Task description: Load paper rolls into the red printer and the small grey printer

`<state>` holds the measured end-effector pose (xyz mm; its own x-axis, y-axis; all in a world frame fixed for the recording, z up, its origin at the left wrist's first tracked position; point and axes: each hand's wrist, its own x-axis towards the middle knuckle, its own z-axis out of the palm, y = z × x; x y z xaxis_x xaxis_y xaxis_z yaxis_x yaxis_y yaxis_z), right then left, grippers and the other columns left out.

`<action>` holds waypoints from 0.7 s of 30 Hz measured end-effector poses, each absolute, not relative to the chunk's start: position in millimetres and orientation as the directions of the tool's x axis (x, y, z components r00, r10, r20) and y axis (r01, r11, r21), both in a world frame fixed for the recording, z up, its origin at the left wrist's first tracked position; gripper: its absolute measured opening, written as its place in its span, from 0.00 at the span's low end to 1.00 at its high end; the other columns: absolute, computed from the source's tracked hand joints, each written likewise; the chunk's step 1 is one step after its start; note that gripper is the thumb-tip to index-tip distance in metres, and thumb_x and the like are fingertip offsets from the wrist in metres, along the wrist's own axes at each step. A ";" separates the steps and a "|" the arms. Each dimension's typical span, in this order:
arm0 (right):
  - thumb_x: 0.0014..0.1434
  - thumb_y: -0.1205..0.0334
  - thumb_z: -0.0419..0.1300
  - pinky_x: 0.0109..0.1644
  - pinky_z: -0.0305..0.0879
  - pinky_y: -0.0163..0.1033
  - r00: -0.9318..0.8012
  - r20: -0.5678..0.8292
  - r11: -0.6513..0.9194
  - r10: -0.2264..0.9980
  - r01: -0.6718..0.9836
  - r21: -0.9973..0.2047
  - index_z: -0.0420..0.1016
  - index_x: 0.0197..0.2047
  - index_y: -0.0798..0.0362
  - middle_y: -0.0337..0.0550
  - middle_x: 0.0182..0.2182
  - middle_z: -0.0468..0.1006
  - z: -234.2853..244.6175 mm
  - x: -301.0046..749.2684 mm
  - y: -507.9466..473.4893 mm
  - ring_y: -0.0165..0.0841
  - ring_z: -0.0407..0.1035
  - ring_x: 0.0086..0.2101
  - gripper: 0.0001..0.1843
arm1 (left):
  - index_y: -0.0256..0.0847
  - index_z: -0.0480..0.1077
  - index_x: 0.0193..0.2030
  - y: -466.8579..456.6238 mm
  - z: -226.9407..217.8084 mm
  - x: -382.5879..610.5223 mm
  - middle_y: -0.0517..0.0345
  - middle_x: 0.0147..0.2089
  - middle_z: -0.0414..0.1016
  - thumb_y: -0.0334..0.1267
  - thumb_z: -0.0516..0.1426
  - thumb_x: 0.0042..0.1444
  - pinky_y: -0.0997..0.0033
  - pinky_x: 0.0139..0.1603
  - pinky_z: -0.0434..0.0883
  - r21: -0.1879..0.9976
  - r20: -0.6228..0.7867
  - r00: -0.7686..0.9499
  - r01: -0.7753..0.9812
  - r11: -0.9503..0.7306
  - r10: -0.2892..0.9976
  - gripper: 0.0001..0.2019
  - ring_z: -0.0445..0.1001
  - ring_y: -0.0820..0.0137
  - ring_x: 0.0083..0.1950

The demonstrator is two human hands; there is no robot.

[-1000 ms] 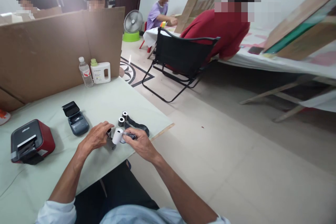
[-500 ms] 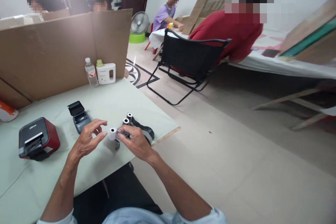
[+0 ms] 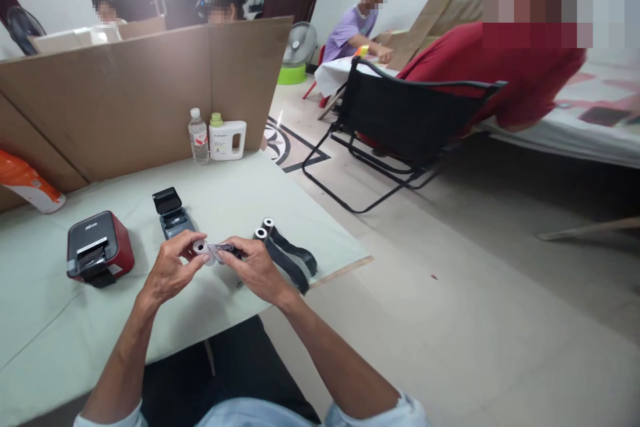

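Observation:
Between my hands is a small white paper roll (image 3: 201, 247), its dark core facing up. My left hand (image 3: 170, 267) grips the roll between thumb and fingers. A loose end of the strip, partly dark, is pinched in my right hand (image 3: 254, 265). Just beyond my left hand stands a small grey-black label printer (image 3: 176, 221) with its lid up. To the right lie two more rolls (image 3: 261, 233), white on top, with dark strips (image 3: 290, 260) trailing toward the table corner.
A red and black printer (image 3: 101, 247) sits on the left of the pale green table (image 3: 165, 320). A water bottle (image 3: 199, 137) and a white jug (image 3: 227, 139) stand by the cardboard partition (image 3: 150, 93). An orange and white bottle (image 3: 35, 183) leans at far left. Other people sit beyond; a black chair (image 3: 400, 113) stands right.
My left hand has closed on the white roll, which my right hand alone held before. The camera view has turned slightly left, so the surroundings appear farther right.

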<state>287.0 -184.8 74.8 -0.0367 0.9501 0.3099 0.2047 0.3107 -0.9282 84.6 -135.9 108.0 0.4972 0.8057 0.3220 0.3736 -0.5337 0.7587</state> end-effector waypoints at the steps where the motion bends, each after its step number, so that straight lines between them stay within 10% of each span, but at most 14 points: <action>1: 0.67 0.58 0.61 0.33 0.61 0.34 -0.038 0.300 0.301 0.953 0.202 -0.932 0.78 0.34 0.53 0.36 0.26 0.75 75.0 286.4 -184.2 0.29 0.66 0.28 0.11 | 0.40 0.78 0.51 -136.4 106.3 82.5 0.57 0.38 0.78 0.36 0.65 0.57 0.71 0.37 0.73 0.786 0.300 0.461 0.377 -0.490 0.835 0.15 0.74 0.71 0.35; 10: 0.68 0.63 0.58 0.49 0.71 0.42 -0.084 0.498 0.503 0.863 0.236 -0.832 0.81 0.45 0.49 0.46 0.41 0.85 81.0 274.8 -185.6 0.37 0.78 0.42 0.10 | 0.35 0.76 0.53 -140.8 94.7 73.4 0.47 0.40 0.82 0.56 0.66 0.59 0.64 0.39 0.80 0.990 -0.135 0.478 0.021 0.142 0.868 0.27 0.82 0.62 0.41; 16: 0.62 0.53 0.70 0.52 0.74 0.45 0.113 0.239 0.245 0.964 -0.039 -0.969 0.78 0.55 0.49 0.51 0.53 0.81 64.1 267.3 -189.6 0.41 0.76 0.50 0.21 | 0.38 0.75 0.56 -143.8 94.1 65.3 0.41 0.56 0.80 0.46 0.76 0.46 0.57 0.54 0.79 0.994 0.065 0.419 -0.102 -0.024 0.906 0.31 0.80 0.56 0.56; 21: 0.52 0.35 0.75 0.41 0.76 0.42 -0.291 0.000 -0.166 0.957 -0.547 -0.820 0.80 0.44 0.53 0.47 0.39 0.82 54.3 253.4 -194.4 0.38 0.78 0.38 0.30 | 0.40 0.74 0.57 -150.5 111.8 69.0 0.45 0.56 0.78 0.38 0.73 0.50 0.54 0.60 0.77 0.950 0.245 0.459 0.061 -0.305 0.854 0.28 0.79 0.57 0.56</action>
